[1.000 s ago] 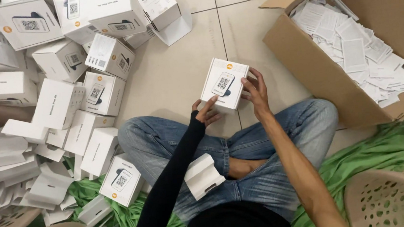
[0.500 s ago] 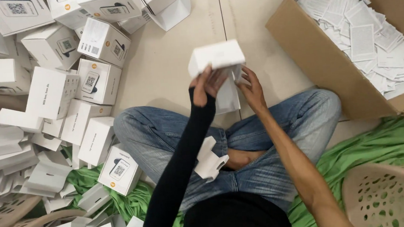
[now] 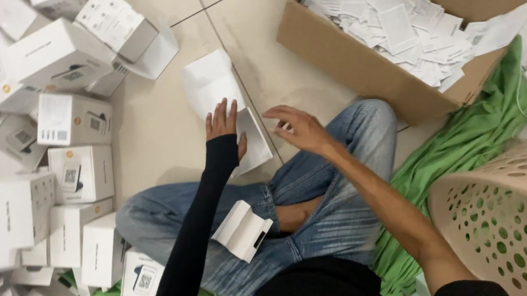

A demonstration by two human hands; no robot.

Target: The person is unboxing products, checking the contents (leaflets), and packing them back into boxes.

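Far right, a cardboard carton (image 3: 364, 63) holds loose paper slips (image 3: 405, 21). Left, a pile of white boxes (image 3: 51, 122) lies within reach. My left hand (image 3: 223, 127), fingers spread, presses an opened white box (image 3: 224, 100) against the floor tiles (image 3: 160, 131). My right hand (image 3: 300, 129) hovers open and empty just beside it.

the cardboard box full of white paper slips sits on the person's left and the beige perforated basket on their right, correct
Not quite. The head view shows the cardboard box of white paper slips on the person's right, ahead of the right knee. The beige perforated basket is on their right, as you said.
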